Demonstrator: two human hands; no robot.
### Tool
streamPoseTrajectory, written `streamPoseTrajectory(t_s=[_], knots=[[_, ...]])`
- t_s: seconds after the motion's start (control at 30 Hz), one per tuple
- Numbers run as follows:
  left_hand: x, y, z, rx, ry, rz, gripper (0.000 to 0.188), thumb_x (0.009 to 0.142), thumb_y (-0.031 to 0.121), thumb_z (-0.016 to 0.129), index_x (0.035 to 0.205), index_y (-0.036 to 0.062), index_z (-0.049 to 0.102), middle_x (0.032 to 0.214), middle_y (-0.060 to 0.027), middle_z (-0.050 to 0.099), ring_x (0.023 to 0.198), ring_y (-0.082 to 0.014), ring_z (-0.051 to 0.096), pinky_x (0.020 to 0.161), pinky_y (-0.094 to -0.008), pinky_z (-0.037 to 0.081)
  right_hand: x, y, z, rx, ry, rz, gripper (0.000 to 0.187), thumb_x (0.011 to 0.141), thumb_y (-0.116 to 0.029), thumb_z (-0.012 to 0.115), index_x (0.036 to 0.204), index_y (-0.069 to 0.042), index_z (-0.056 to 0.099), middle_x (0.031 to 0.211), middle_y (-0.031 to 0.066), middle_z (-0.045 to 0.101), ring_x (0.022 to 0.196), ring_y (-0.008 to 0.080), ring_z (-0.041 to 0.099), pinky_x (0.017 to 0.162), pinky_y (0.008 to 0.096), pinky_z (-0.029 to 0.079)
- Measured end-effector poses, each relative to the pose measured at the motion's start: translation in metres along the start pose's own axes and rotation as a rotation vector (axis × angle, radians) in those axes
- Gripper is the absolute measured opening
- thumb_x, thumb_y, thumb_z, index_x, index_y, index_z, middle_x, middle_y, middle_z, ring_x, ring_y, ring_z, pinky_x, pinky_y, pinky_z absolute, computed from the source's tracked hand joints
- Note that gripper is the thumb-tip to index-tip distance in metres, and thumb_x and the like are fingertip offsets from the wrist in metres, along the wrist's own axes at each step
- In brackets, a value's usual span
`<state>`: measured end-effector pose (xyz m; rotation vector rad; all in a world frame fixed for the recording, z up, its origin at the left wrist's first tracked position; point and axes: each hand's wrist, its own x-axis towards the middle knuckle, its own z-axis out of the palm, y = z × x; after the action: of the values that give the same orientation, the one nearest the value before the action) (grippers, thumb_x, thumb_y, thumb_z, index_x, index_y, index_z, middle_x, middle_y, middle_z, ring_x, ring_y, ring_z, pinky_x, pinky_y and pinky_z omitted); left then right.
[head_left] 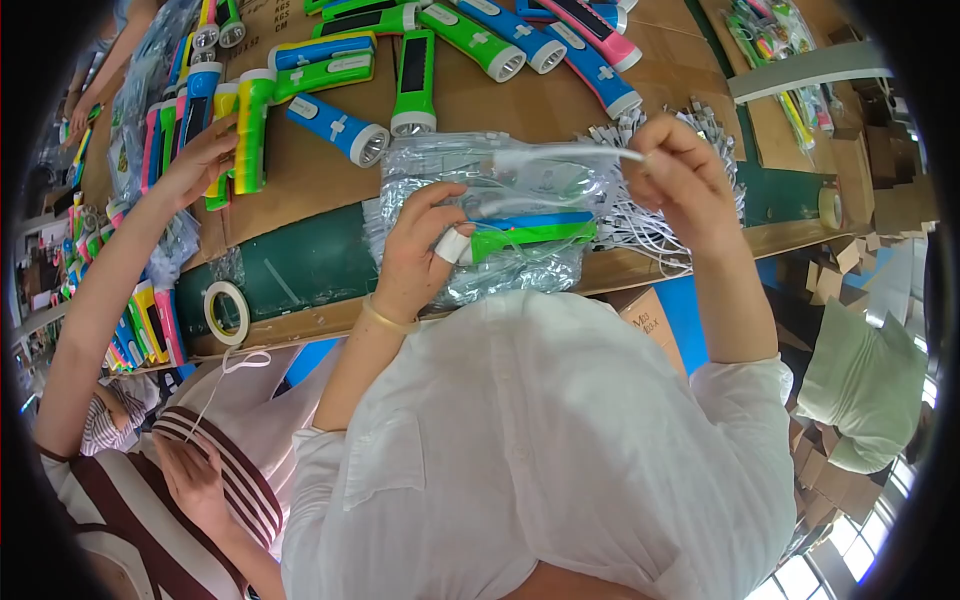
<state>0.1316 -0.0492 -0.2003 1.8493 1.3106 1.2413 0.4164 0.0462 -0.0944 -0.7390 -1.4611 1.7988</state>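
Across the green workbench (330,255), one large cardboard sheet (690,60) is lying beneath at least nine loose flashlights in green, blue and pink, several of them overlapping at the far side, so that an exact count is not possible. Near the front edge, one pile of clear plastic bags (430,158) is spreading before the person, its layers too many to count. Just right of it, one thick bundle of white cables (655,235) is fanning out, its strands also uncountable. At the far left, a co-worker's raised hand (203,160) is touching one green-and-yellow flashlight (252,125). One blue-and-green flashlight (540,237) is lying crosswise at the pile; whether it is inside a bag or on top, I cannot tell. The left hand (412,250) is curving its fingers at that flashlight's white end, one finger wearing a white wrap (452,245); how firmly it is gripping, I cannot tell. The right hand (688,185) is pinching one blurred white cable (570,153) between thumb and fingertips, above the bags. Two tape rolls are resting on the bench, one at the left (226,312), one at the right (830,207).
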Motion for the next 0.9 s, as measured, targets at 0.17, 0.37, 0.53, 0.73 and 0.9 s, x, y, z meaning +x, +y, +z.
streamPoseTrajectory(t_s=[0.17,0.37,0.53,0.73,0.9], knots=[[0.000,-0.004,0.001,-0.025,-0.025,0.022,0.016,0.083,0.002,0.073,0.096,0.0026,0.064,0.121,-0.0147,0.064,0.110,-0.0328,0.061,0.092,-0.0375,0.051,-0.022,0.033,0.003,-0.198,0.156,0.165,0.007,0.098,-0.009,0.064,0.094,-0.005,0.059,0.079,-0.0074,0.051,0.070,0.0010,0.045,0.061,0.0193,0.036],[-0.001,-0.003,-0.003,-0.047,-0.041,0.000,0.016,0.084,0.002,0.073,0.098,0.0030,0.064,0.122,-0.0147,0.064,0.111,-0.0326,0.061,0.093,-0.0376,0.051,-0.026,0.011,0.015,-0.699,0.009,0.123,0.011,0.090,-0.008,0.068,0.087,-0.003,0.059,0.069,-0.0030,0.053,0.061,0.0027,0.044,0.055,0.0207,0.036],[0.000,0.009,-0.005,0.051,0.126,-0.044,0.018,0.085,0.004,0.074,0.100,0.0020,0.065,0.117,-0.0148,0.065,0.101,-0.0286,0.065,0.086,-0.0342,0.053,-0.008,0.028,0.031,-1.100,-0.055,0.102,0.010,0.085,-0.019,0.069,0.088,-0.009,0.067,0.065,0.0087,0.065,0.065,0.0316,0.067,0.057,0.0426,0.051],[-0.016,0.017,-0.014,0.001,0.159,-0.310,0.015,0.085,0.003,0.075,0.098,-0.0004,0.070,0.093,-0.0097,0.070,0.078,-0.0173,0.062,0.073,-0.0280,0.051,0.027,0.059,0.048,-1.160,-0.226,-0.324,0.010,0.088,-0.013,0.071,0.093,-0.006,0.066,0.083,0.0095,0.065,0.061,0.0253,0.061,0.057,0.0342,0.049],[-0.012,0.025,-0.014,-0.005,0.186,-0.219,0.015,0.086,0.001,0.071,0.101,0.0002,0.072,0.097,-0.0091,0.072,0.084,-0.0165,0.065,0.077,-0.0270,0.051,0.053,0.055,0.066,-0.799,-0.311,-0.049,0.014,0.092,-0.016,0.069,0.101,-0.007,0.065,0.087,0.0091,0.064,0.071,0.0253,0.062,0.061,0.0357,0.049]])
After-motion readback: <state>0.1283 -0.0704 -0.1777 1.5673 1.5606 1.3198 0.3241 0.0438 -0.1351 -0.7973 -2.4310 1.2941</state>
